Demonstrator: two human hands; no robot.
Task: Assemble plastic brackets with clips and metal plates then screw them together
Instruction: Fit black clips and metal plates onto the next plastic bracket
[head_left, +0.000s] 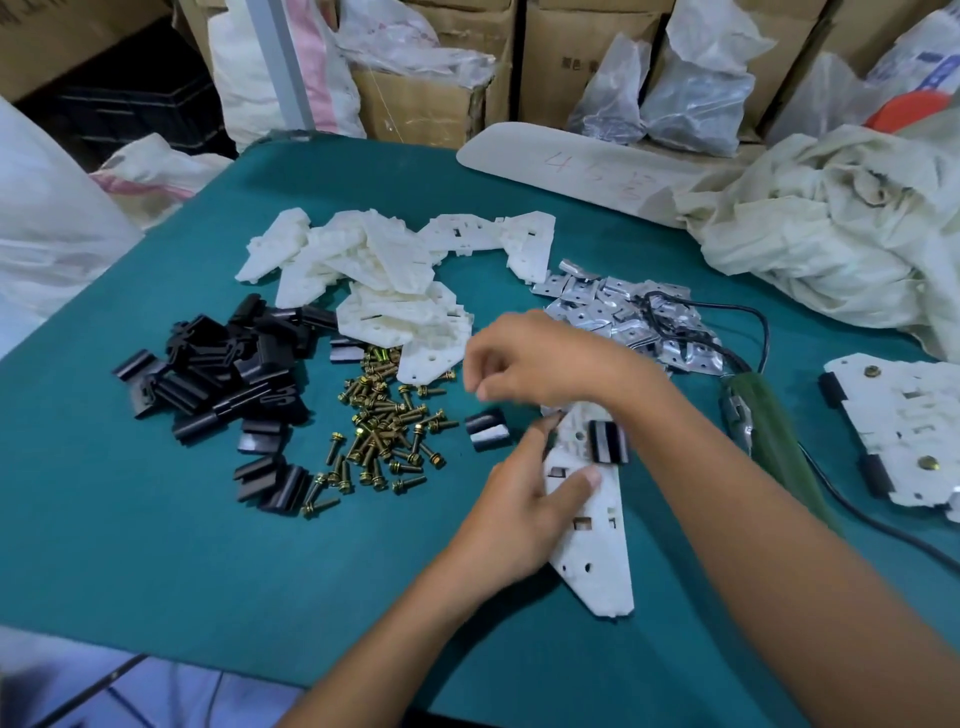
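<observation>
Left hand (519, 509) presses the bracket (592, 545) flat with thumb and forefinger. Right hand (540, 358) is blurred and curled, its hold unclear. It should seat the loose clip (488, 430) squarely.

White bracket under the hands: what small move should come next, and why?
Probably the right hand should pick up the loose black clip lying just left of the white bracket and fit it on. The left hand presses the bracket flat on the green table, only one fitted black clip sits on it, and the blurred right hand is just above the loose one.
</observation>
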